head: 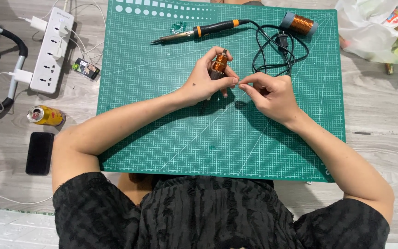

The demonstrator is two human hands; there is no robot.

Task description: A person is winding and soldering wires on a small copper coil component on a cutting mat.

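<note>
Head view, looking straight down: nearest me is my own black top, and from it my forearms run out over the green cutting mat that lies on the grey floor. My left hand is closed around a small motor armature wound with copper wire; the part stands roughly upright above the middle of the mat, its copper end showing above my fingers. My right hand sits just beside it, thumb and forefinger pinched together at a point touching my left fingertips; whatever strand lies between them is too fine for me to make out. Beyond my hands a soldering iron with a black and orange handle lies across the top of the mat, its black cord looped to the right. Near the mat's far right corner lies a spool of copper wire. Off the mat to my left are a black phone, a yellow drink can on its side, and farther out a white power strip. At the far right sits a crumpled plastic bag.
</note>
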